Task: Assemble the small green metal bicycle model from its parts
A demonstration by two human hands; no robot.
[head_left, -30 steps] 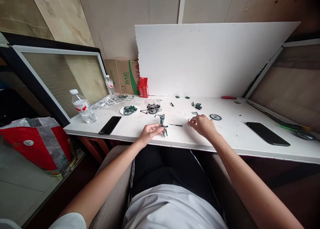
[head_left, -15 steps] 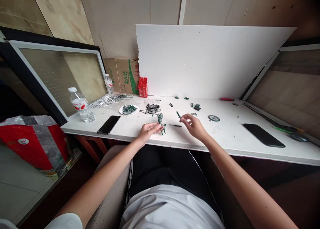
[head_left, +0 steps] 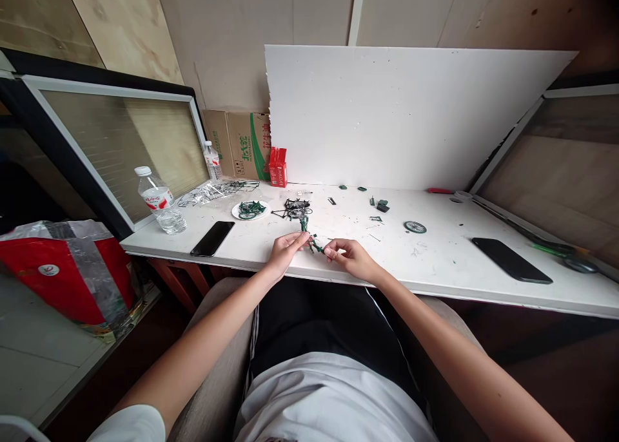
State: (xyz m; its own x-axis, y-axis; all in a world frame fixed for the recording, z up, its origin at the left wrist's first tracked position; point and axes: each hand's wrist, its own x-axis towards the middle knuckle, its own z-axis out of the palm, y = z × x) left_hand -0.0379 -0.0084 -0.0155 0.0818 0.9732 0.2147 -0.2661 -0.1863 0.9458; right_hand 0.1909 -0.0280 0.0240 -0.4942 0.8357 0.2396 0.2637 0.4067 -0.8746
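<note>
Right hand (head_left: pixel 352 260) has moved near left hand (head_left: pixel 285 255), both pinching green parts (head_left: pixel 304 225) while plate (head_left: pixel 235 212) holds more.

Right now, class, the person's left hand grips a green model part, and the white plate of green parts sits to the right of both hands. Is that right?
Not quite: the white plate of green parts sits to the left of both the left hand and the right hand, as the head view shows. The left hand does grip a green model part.
</note>
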